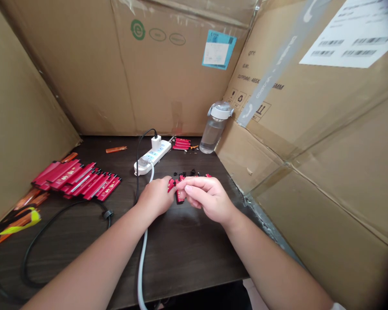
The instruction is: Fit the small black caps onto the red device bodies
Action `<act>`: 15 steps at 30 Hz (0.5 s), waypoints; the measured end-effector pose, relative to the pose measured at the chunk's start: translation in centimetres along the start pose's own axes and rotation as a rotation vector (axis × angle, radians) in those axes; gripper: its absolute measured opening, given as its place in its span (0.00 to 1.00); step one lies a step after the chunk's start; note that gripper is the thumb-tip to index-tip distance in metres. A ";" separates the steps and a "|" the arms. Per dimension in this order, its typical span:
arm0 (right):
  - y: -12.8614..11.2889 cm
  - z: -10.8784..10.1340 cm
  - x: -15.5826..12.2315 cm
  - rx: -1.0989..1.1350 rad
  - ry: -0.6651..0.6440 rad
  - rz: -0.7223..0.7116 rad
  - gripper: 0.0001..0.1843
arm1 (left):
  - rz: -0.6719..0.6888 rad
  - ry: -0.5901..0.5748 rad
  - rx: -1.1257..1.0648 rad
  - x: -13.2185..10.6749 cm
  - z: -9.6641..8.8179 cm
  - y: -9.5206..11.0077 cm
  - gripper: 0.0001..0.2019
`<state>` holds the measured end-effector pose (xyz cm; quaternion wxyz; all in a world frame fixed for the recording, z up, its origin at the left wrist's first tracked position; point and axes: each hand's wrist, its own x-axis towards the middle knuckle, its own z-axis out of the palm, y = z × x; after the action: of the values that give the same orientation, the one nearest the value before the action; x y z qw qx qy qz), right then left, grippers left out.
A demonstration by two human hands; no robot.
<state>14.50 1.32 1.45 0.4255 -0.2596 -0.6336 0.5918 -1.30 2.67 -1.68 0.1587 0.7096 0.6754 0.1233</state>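
On the dark wooden desk [187,254], walled in by cardboard cartons [84,73], the left hand [156,196] and the right hand [209,199] meet near the middle of the view. Both grips are clenched, closing from either side on a small red plastic piece [180,196], which sits between the fingers just above the desk; exactly how the fingers lie around it is partly hidden. Small black fragments [182,173] and a few red bits lie just beyond the hands. Behind the left hand stands a white power strip [153,157], with a white charger [156,143] plugged into it and a black charging cable [142,159] running down the desk. A thick white cable [142,258] passes under the left forearm. To the left, a neat overlapping row of long red printed strips [77,180] lies on the desk, with a looped black cable [64,219] in front of it. A smaller stack of red strips [181,144] sits beyond the power strip, and an orange stick [116,149] lies apart near the back. Against the right carton stands a clear plastic water bottle [215,129] with a white cap.
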 end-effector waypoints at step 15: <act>-0.1 -0.1 -0.2 -0.037 -0.013 -0.056 0.12 | -0.015 0.168 -0.440 -0.1 -0.5 0.2 0.14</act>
<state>14.68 1.15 1.48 0.4328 -0.2458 -0.6543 0.5694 -1.29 2.55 -1.11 0.2538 0.6400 0.6484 0.3250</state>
